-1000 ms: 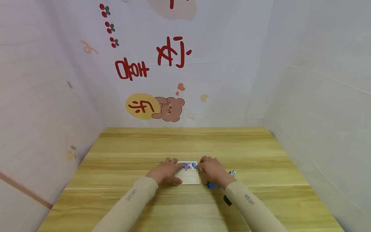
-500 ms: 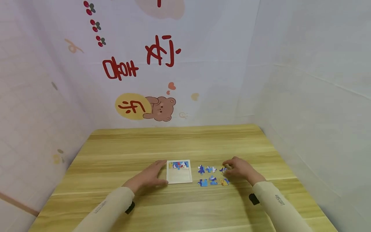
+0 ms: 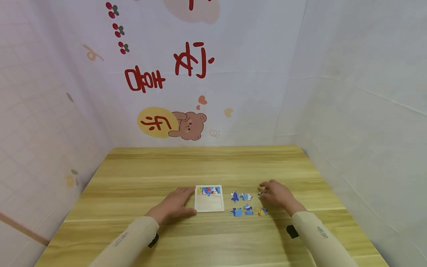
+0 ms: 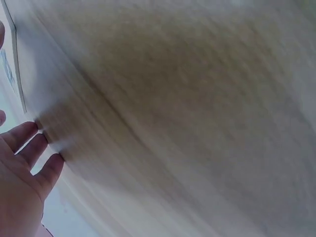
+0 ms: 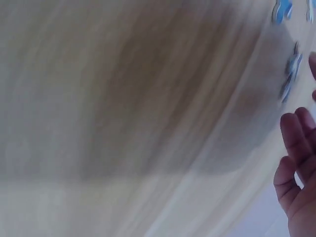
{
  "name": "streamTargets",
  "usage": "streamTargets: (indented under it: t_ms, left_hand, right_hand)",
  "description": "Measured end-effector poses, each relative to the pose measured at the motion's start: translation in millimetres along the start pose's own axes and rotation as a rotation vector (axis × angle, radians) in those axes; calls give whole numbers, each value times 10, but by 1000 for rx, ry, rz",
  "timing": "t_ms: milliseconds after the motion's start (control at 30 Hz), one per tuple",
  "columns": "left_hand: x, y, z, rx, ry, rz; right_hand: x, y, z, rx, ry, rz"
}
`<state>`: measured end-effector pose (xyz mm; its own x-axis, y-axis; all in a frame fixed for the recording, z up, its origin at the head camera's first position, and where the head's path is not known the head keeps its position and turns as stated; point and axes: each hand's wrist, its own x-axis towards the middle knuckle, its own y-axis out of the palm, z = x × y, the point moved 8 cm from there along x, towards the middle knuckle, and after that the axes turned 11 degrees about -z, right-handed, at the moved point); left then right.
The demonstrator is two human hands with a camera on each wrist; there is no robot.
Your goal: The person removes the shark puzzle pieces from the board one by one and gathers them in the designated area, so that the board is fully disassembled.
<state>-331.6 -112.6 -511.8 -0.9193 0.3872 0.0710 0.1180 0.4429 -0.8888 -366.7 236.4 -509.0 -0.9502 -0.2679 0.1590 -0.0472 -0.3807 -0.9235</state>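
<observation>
As the far-right piece [image 3: 261, 193] was all but covered by the right hand [image 3: 276, 192], just a blue sliver was left showing by the thumb. Whether it was gripped could not be told; the fingers were bent over it, and no lift off the table [image 3: 213, 237] could be made out. Meanwhile, the left edge of the frame [image 3: 208, 204] seemed to be touched by the left hand [image 3: 175, 202], held open with thumb and fingers spread. Only the top row [image 3: 210, 190] was filled, so the work was judged to be at the picking-out of another piece, with none set below yet. Five other pieces [image 3: 236, 211] were left loose to the right of the frame.

And the difference? A second ago, both hands were seen at the frame, fingers at either end of that top row. Half a second ago, the far-right piece had already been reached, but more of its yellow and blue was shown. The five loose ones had not been rearranged.
</observation>
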Motion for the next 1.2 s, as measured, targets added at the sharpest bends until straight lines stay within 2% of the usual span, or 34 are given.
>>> streamTargets:
  t_ms: [133,333,467,600,833,1200]
  left_hand:
    - [26,0,4,-7,1,-7]
    - [1,-7,21,0,3,-24]
    - [2,-43,54,36,-12,-29]
    - [52,-28,17,48,-1,-18]
    - [60,40,-48,13,17,-4]
    - [119,65,-49,56,12,-6]
  right_hand:
    - [75,9,134,47,-64,27]
    - [81,-118,-118,46,60,22]
    - [88,-91,-149,46,45,73]
    - [46,-33,-194,29,56,88]
    - [-46,-4,-268,-40,26,85]
    - [-40,-41,-214,-26,33,31]
